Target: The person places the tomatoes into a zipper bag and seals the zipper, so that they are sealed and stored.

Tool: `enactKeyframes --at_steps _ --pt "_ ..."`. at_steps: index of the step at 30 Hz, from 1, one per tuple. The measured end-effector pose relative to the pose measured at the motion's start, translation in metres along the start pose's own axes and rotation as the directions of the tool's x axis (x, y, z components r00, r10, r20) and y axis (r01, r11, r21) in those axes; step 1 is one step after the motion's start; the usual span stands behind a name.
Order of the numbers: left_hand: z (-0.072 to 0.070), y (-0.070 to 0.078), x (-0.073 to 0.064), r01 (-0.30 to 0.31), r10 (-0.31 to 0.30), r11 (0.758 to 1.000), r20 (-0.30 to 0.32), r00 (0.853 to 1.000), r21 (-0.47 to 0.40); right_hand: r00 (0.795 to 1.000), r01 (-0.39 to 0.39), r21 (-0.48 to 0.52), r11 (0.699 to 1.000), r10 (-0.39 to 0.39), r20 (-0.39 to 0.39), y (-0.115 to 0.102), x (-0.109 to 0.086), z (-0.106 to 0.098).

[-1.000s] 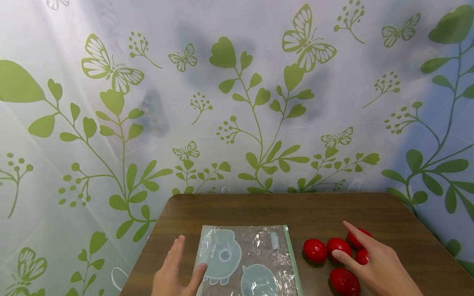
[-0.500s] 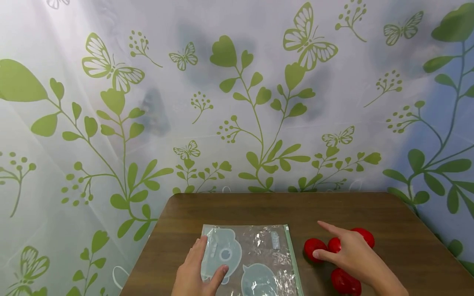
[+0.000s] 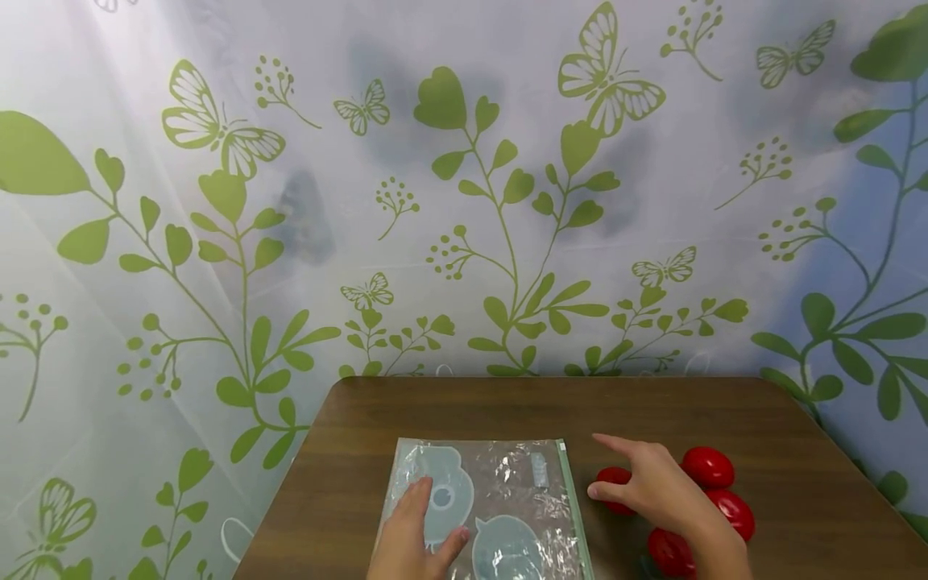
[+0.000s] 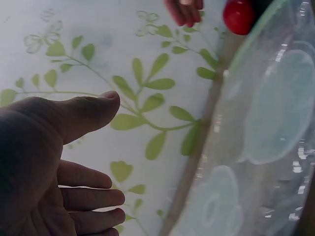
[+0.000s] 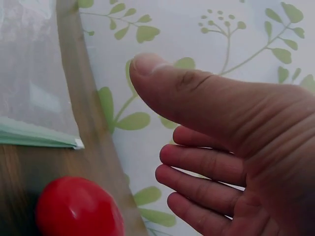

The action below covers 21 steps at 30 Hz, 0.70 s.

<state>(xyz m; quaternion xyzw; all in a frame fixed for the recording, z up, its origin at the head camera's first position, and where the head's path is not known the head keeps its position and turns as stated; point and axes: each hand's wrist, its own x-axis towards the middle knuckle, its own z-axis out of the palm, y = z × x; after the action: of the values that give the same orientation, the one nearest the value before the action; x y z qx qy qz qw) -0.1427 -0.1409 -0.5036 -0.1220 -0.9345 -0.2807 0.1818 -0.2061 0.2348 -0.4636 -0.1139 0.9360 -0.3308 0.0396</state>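
Over the left part of a clear plastic bag (image 3: 511, 498) hovers the person's left hand (image 3: 413, 533), open, its fingers nearly straight and its thumb spread away from them. The left wrist view shows bare space between thumb and fingers, with the bag off to one side, apart from the fingertips. Between the two hands stretches the rest of the bag, lying flat, with pale-blue shapes (image 3: 505, 548) on it and a green edge strip (image 3: 575, 506) on the side nearer the right hand.

Just past that strip is the right hand (image 3: 656, 487), open too, index finger extended and thumb set wide of it, grasping nothing. Beneath its thumb, partly hidden, sits a red rounded object (image 3: 615, 475); the right wrist view shows a gap between them. Three more lie close by: one (image 3: 708, 467) beyond the back of that hand, one (image 3: 734, 514) outside its wrist, one (image 3: 670, 553) inside it. Below both hands is a brown table (image 3: 449, 411).
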Motion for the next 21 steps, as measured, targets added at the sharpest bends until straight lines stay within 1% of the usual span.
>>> enactKeyframes --at_steps 2,4,6,7,8,9,10,11,12,14,16,19,21 --pt "0.021 -0.015 -0.002 0.015 -0.015 1.000 0.014 1.000 -0.006 1.000 0.013 0.000 1.000 -0.013 -0.001 0.000 0.005 0.004" --pt "0.051 -0.039 -0.006 0.001 -0.001 1.000 -0.019 1.000 0.013 1.000 0.023 0.001 1.000 -0.023 -0.003 0.000 0.009 0.007" --pt "0.080 -0.063 -0.010 -0.035 0.038 0.999 -0.061 0.997 0.041 0.999 0.035 -0.002 0.999 -0.035 -0.004 0.001 0.013 0.011" --pt "0.091 -0.072 -0.011 -0.032 0.035 0.998 -0.061 0.997 0.061 1.000 0.030 0.000 1.000 -0.030 0.001 0.001 0.014 0.013" --pt "0.101 -0.079 -0.012 -0.039 0.046 0.995 -0.076 0.996 0.091 1.000 0.028 0.003 1.000 -0.028 0.005 0.001 0.016 0.014" --pt "0.108 -0.084 -0.012 -0.037 0.047 0.993 -0.086 0.995 0.108 0.999 0.031 0.005 0.999 -0.031 0.009 0.001 0.018 0.016" --pt "0.109 -0.083 -0.012 -0.030 0.037 0.994 -0.072 0.997 0.105 0.999 0.030 0.004 1.000 -0.030 0.011 0.001 0.019 0.017" --pt "0.109 -0.081 -0.012 -0.035 0.041 0.995 -0.056 0.998 0.091 0.999 0.032 0.003 0.999 -0.032 0.015 0.002 0.021 0.018" --pt "0.106 -0.078 -0.011 -0.031 0.035 0.996 -0.046 0.998 0.085 0.999 0.033 0.001 0.999 -0.033 0.019 0.002 0.022 0.019" --pt "0.094 -0.064 -0.009 -0.012 0.012 0.999 -0.013 1.000 0.038 0.999 0.025 0.001 1.000 -0.025 0.023 0.002 0.024 0.022" --pt "0.079 -0.049 -0.007 0.017 -0.017 1.000 0.045 0.999 -0.012 0.999 0.019 -0.003 1.000 -0.018 0.028 0.002 0.027 0.024" --pt "0.061 -0.029 -0.004 0.070 -0.069 0.998 0.111 0.991 -0.003 1.000 0.013 -0.007 1.000 -0.013 0.026 0.003 0.030 0.028" --pt "0.056 -0.022 -0.003 0.100 -0.104 0.994 0.131 0.986 0.036 1.000 0.011 -0.003 1.000 -0.011 0.028 0.004 0.031 0.030"
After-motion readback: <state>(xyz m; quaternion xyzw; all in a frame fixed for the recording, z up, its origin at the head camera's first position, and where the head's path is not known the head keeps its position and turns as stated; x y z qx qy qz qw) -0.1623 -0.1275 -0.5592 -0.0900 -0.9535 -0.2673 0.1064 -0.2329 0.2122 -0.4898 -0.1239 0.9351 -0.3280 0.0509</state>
